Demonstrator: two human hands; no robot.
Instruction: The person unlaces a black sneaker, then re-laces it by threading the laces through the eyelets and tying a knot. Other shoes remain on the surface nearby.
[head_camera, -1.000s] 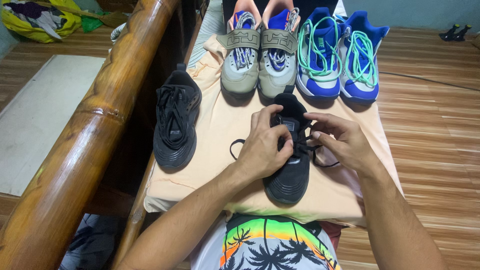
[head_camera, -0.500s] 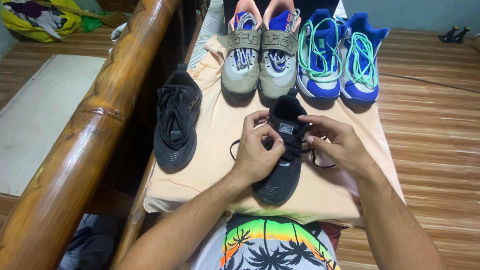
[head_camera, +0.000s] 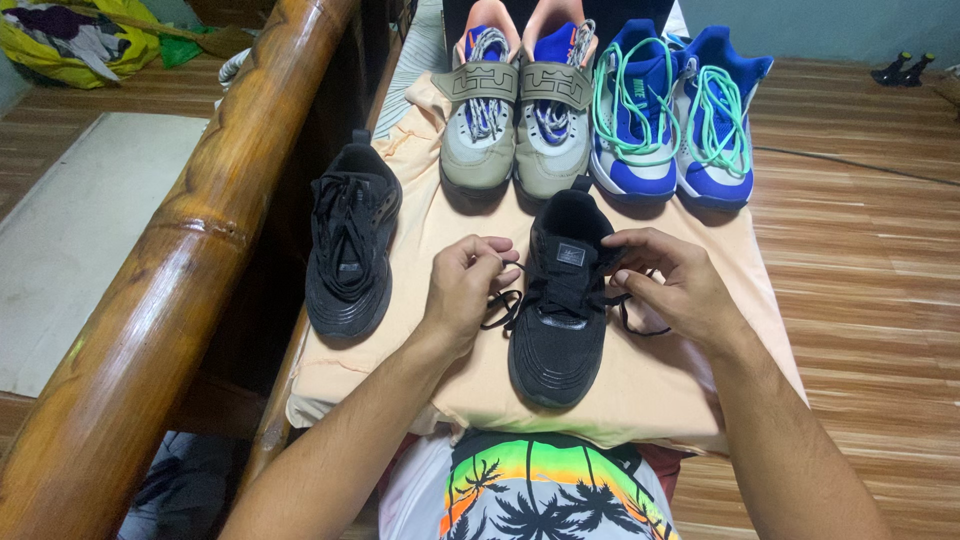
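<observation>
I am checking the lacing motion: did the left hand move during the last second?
Yes. The left hand moved left off the black shoe, toward the other black shoe, pulling a lace.

A black shoe (head_camera: 560, 300) lies toe toward the person on a peach cloth (head_camera: 440, 250). The left hand (head_camera: 462, 290) sits just left of it, fingers pinching a black lace (head_camera: 500, 300) pulled out to the side. The right hand (head_camera: 670, 285) is at the shoe's right edge, fingertips on the lacing there, with a loop of lace trailing below it on the cloth. A second black shoe (head_camera: 350, 245) lies well apart at the cloth's left edge. Beyond stand a grey strapped pair (head_camera: 515, 110) and, beside it, a blue pair (head_camera: 680, 110) with green laces. A thick bamboo rail (head_camera: 190, 250) runs along the left; wooden floor (head_camera: 870, 260) shows on the right.
</observation>
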